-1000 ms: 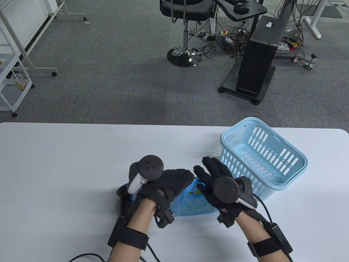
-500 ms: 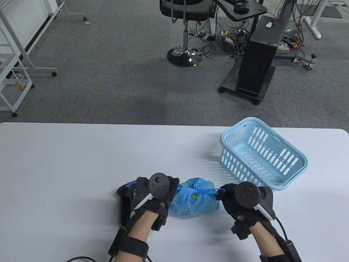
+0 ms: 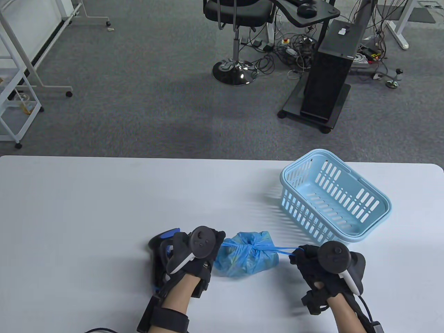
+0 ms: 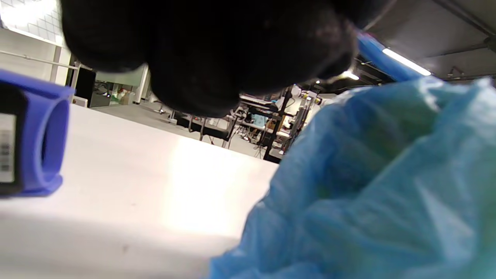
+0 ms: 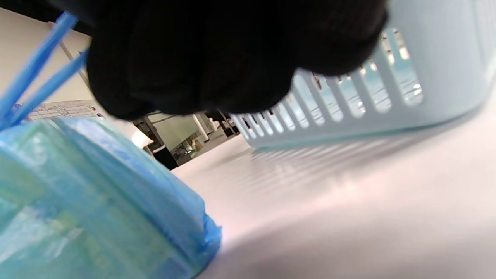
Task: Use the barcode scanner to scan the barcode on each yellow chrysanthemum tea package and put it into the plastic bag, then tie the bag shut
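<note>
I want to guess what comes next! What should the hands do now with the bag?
Probably pull a bit more, then let go. The left hand and right hand each hold a stretched handle, and the knot on the bag already looks cinched.

Translucent blue plastic bag (image 3: 247, 258), pale blue slotted basket (image 3: 334, 197), white table (image 3: 104, 208), black gloves (image 3: 312, 263)

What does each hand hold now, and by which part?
Both hold the blue plastic bag by its handle strips: left hand grips one, right hand the other, pulled taut from the knot.
</note>
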